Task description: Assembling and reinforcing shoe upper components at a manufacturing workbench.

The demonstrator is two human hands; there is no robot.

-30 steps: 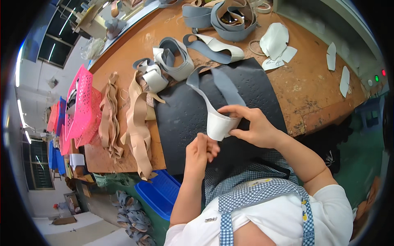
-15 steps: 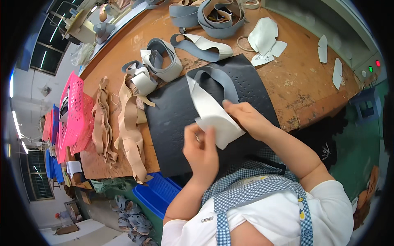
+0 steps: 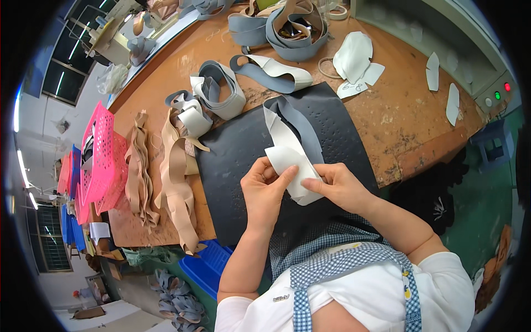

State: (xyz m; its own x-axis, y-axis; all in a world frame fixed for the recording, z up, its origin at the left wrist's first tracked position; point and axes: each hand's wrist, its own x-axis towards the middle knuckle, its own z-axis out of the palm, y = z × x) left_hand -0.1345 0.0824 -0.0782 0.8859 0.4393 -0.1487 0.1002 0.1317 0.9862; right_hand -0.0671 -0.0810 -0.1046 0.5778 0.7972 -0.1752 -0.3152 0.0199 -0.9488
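Note:
Over the black mat (image 3: 232, 166) I hold a curved strip of material (image 3: 290, 162), white on one face and grey-blue on the other. My left hand (image 3: 264, 191) pinches its white face between thumb and fingers on the left edge. From the right, my right hand (image 3: 340, 185) grips the same piece, thumb pressed on the white side near the lower end. The strip's far part loops away over the mat, its grey side showing. Fingertips behind the material are hidden.
Rolled grey-and-white strips (image 3: 221, 91) lie beyond the mat. Tan strips (image 3: 176, 177) and a pink basket (image 3: 99, 160) are at the left. White cut pieces (image 3: 354, 58) rest at the far right, near a grey machine housing (image 3: 442, 39). A blue basket (image 3: 207, 265) sits below the table.
My right hand has come down and inward to the strip's lower end, thumb now on the white face. My left hand has shifted slightly, and the strip is held more closely between both hands.

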